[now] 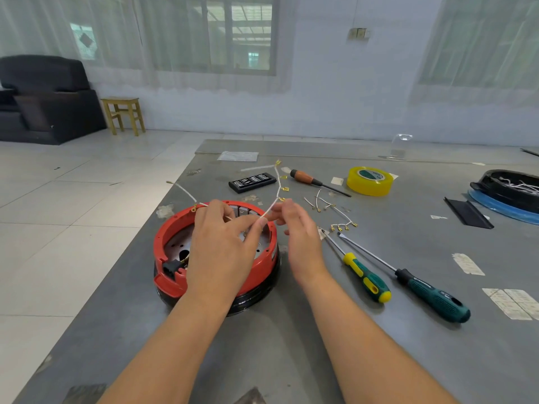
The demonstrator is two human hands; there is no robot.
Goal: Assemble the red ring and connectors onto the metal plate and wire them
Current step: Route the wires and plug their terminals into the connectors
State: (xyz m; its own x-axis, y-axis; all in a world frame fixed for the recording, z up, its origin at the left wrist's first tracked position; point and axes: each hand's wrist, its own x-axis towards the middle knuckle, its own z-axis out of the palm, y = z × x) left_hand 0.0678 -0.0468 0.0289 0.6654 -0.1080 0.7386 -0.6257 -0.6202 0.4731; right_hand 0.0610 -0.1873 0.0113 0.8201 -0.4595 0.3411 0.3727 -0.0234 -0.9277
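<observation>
Pale, daylit room with tiled floor

A dark armchair (43, 97) and wooden stool (124, 113) stand by the pale wall (335, 91); sheer curtains (204, 39) cover the windows (233, 33).

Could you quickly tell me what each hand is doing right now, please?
Left hand: pinches a white wire above the red ring.
Right hand: blurred, fingers loosely curled beside that wire; cannot tell whether it grips.

Grey table (291, 345) with red ring (175, 228), screwdrivers (431, 295), yellow tape (369, 181).
</observation>
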